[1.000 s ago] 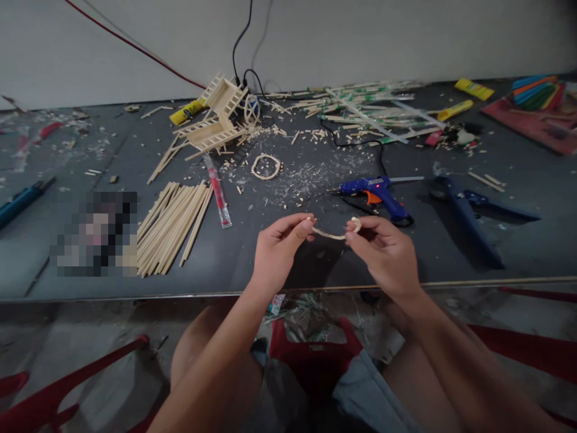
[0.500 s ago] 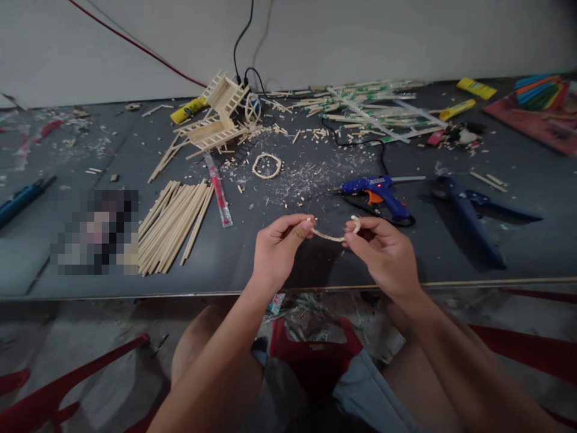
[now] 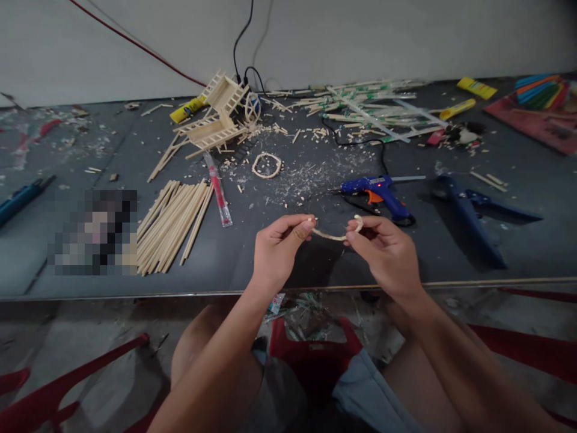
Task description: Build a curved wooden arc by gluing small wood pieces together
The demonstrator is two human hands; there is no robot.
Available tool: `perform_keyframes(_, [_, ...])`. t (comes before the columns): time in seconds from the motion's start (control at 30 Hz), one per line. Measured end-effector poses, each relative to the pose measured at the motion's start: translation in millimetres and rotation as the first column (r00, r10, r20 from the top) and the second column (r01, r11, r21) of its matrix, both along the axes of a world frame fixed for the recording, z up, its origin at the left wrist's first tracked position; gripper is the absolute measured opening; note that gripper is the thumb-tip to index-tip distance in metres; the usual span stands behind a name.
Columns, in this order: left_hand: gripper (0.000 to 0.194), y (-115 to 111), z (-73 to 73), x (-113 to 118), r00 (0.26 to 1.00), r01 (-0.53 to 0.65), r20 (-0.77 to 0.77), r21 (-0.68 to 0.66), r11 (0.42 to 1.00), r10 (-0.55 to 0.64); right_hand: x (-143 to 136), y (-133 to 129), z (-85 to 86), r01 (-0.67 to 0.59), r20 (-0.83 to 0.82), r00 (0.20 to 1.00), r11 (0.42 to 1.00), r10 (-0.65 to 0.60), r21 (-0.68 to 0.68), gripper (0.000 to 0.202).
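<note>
A thin, pale, bent wooden strip [image 3: 331, 236] sags in a shallow curve between my two hands above the near edge of the dark table [image 3: 451, 264]. My left hand [image 3: 277, 249] pinches its left end between thumb and forefinger. My right hand [image 3: 387, 252] pinches the right end, which curls upward. Just beyond my right hand lies a blue hot-glue gun [image 3: 376, 191] with an orange trigger and a lit red dot.
A bundle of wooden sticks [image 3: 174, 225] lies at left beside a red-wrapped tool [image 3: 219, 191]. A small stick ring [image 3: 267, 165], a stick model [image 3: 216, 117], loose sticks [image 3: 365, 108] and blue cutters [image 3: 469, 210] sit farther back and right. Red chair parts [image 3: 315, 349] are below.
Almost nothing differs: both hands keep their pinch on the strip, and its curled right end has shifted very slightly.
</note>
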State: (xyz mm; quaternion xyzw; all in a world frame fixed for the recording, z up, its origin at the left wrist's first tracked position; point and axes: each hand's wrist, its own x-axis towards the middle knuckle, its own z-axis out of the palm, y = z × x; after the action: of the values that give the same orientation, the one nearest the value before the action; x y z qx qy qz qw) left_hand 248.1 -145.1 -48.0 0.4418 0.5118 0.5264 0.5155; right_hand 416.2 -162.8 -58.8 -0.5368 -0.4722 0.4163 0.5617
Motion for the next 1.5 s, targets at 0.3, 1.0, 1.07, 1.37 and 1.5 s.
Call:
perform_keyframes(0.3, [0.019,-1.5,1.2,1.1,0.998,0.063,0.022,-0.007,0.998,-0.063,6.4,2.4,-7.2,0.018,-0.071,0.997,1.0,-0.017,0.012,0.014])
perform_keyframes(1.0, [0.016,-2.5,-10.5,5.4,0.958,0.116,0.269,-0.046,0.992,-0.099,-18.5,-2.2,-6.6,-0.405,-0.493,0.831,0.887,0.256,-0.223,0.026])
perform_keyframes(1.07, [0.015,-3.8,-11.6,7.0,0.959,0.13,0.257,-0.035,0.991,-0.117,-22.4,-1.9,-3.8,-0.387,-0.53,0.818,0.896,0.224,-0.219,0.022])
perform_keyframes(1.37, [0.015,-6.0,-7.8,8.9,0.944,0.163,0.292,-0.012,0.987,-0.152,-32.6,-1.5,-0.9,-0.338,-0.618,0.773,0.917,0.142,-0.212,0.022])
perform_keyframes(1.5, [0.008,-8.1,-8.0,9.8,0.915,0.191,0.354,0.042,0.981,-0.194,-38.5,-4.4,-1.2,-0.387,-0.668,0.723,0.904,0.178,-0.179,0.023])
